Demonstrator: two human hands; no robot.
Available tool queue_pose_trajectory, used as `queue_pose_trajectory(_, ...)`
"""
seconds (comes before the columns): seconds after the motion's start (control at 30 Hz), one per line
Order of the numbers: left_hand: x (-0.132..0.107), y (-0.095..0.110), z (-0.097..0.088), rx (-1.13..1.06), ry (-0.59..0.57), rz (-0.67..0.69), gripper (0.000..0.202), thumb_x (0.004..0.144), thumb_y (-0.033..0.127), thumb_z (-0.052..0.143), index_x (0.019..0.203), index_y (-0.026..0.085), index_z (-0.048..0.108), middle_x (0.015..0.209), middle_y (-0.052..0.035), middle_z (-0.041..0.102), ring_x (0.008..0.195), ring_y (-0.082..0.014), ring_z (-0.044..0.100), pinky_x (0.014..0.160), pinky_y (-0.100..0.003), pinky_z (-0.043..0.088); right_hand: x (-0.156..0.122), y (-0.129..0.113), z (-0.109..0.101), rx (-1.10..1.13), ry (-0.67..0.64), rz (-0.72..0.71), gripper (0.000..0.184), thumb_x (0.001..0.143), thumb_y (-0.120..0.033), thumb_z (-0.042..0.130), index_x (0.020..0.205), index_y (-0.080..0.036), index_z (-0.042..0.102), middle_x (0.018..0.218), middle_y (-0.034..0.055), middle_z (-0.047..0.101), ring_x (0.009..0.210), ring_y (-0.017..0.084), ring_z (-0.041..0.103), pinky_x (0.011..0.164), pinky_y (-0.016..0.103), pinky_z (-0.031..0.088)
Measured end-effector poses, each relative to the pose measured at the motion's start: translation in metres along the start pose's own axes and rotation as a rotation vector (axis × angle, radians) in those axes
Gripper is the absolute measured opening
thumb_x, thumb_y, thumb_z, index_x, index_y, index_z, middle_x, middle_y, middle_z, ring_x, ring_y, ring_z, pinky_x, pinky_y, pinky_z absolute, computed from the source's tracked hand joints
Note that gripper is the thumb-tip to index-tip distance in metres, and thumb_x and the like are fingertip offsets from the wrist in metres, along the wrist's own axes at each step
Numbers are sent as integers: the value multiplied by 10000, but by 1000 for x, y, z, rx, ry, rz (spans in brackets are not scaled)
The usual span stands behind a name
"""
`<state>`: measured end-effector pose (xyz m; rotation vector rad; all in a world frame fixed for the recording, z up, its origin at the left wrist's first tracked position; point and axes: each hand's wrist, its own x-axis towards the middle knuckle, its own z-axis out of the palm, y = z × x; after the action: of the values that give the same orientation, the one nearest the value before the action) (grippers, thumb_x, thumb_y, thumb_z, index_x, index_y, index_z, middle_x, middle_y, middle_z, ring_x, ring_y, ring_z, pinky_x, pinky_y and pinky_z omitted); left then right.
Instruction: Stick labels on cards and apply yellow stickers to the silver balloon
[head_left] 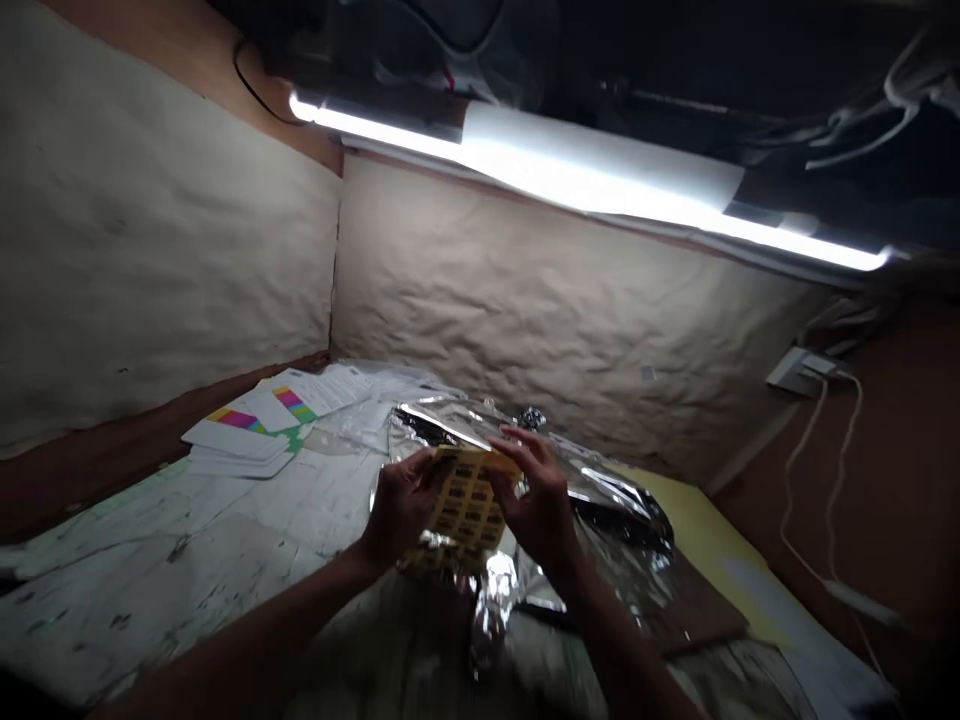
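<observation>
Well, the yellow sheet (463,510), printed with rows of dark rectangles, is held up between my two hands, right over the middle of the foil. I can't read any print on it, and I can't tell whether its lower end touches the foil. My left hand (405,505) is closed on the sheet's left edge, while my right hand (536,500) grips its upper right corner with the fingers curled over the top.

Beneath my hands spreads a crumpled silver foil sheet (607,510). A twisted piece of foil (491,615) lies just below the hands on the near side, and a small foil ball (532,418) sits at the far edge of the sheet. The foil's right side overlaps a brown board (697,610), with a yellow paper (694,530) beyond it.

To the left, on the scuffed white surface (187,560), is a stack of white cards (236,440) with rainbow-coloured bars, and loose printed papers (322,390) lie just behind it. Past all this, crinkled beige wall lining (540,300) meets in a corner. A fluorescent tube light (585,170) runs overhead, and on the right a white wall socket (799,370) has a white cable (840,470) hanging from it.
</observation>
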<state>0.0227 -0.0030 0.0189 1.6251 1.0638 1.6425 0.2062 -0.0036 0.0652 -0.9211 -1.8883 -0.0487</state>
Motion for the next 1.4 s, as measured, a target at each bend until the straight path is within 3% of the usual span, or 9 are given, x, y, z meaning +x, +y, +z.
queue_pose_trajectory(0.1, -4, 1, -2, 135, -40, 155, 211, 905, 346, 546, 873, 185, 679, 669, 2, 619, 588, -138, 562, 528, -233, 442, 2, -18, -2, 7, 0, -62, 238, 868, -210, 619, 1090, -269, 679, 1170, 66, 628, 1111, 236, 553, 953, 431, 471)
queue_pose_trajectory(0.3, -7, -2, -3, 216, -52, 332, 264, 912, 311, 550, 712, 152, 620, 548, 36, 530, 483, -91, 469, 474, -209, 375, 1, -38, -7, 63, -21, -81, 129, 877, -199, 627, 945, -268, 711, 1042, 47, 671, 1012, 211, 584, 869, 389, 499)
queue_pose_trajectory(0.47, -8, -3, -3, 246, -31, 498, 231, 908, 254, 542, 715, 168, 636, 575, 26, 581, 486, -96, 508, 490, -205, 399, -3, -44, -6, 73, -72, -64, 254, 844, -168, 649, 1077, -266, 677, 1065, 60, 668, 1013, 223, 598, 875, 395, 507)
queue_pose_trajectory(0.57, -6, -3, -2, 246, -59, 496, 182, 919, 211, 513, 816, 186, 661, 658, 3, 654, 544, -112, 585, 527, -195, 443, -4, -41, -4, 46, -80, -71, 241, 852, -146, 622, 1042, -280, 682, 982, 56, 681, 935, 225, 611, 800, 392, 523)
queue_pose_trajectory(0.73, -4, -1, -1, 212, -61, 504, 170, 896, 221, 571, 754, 171, 649, 628, 17, 637, 533, -92, 577, 525, -170, 424, -3, -38, -5, -2, -16, -147, 163, 862, -157, 621, 951, -276, 689, 909, 45, 691, 855, 222, 610, 747, 390, 502)
queue_pose_trajectory(0.9, -4, -4, -3, 213, -64, 506, 181, 901, 228, 575, 753, 157, 653, 625, 11, 631, 548, -92, 576, 559, -181, 418, -4, -43, -4, 81, -52, -39, 136, 847, -126, 632, 897, -248, 664, 890, 36, 681, 868, 205, 618, 749, 345, 505)
queue_pose_trajectory(1.07, 0, 1, -7, 195, -96, 504, 213, 905, 297, 581, 787, 163, 697, 694, -12, 688, 622, -116, 636, 614, -195, 449, -4, -49, -8, 88, -40, -48, 121, 859, -128, 621, 861, -240, 668, 916, 37, 656, 902, 191, 602, 779, 333, 497)
queue_pose_trajectory(1.23, 4, -8, -9, 235, -121, 598, 248, 910, 349, 561, 851, 160, 711, 684, -16, 687, 600, -118, 630, 601, -200, 453, -4, -49, -14, 98, -36, 70, 94, 848, -130, 631, 823, -216, 660, 903, 34, 629, 885, 178, 606, 790, 313, 495)
queue_pose_trajectory(1.4, 14, -20, -16, 312, 38, 615, 205, 886, 330, 613, 817, 160, 703, 756, -27, 717, 656, -126, 659, 633, -209, 479, -31, -33, -18, 222, 9, 128, 58, 856, -173, 629, 808, -198, 650, 869, 39, 632, 862, 179, 613, 785, 322, 493)
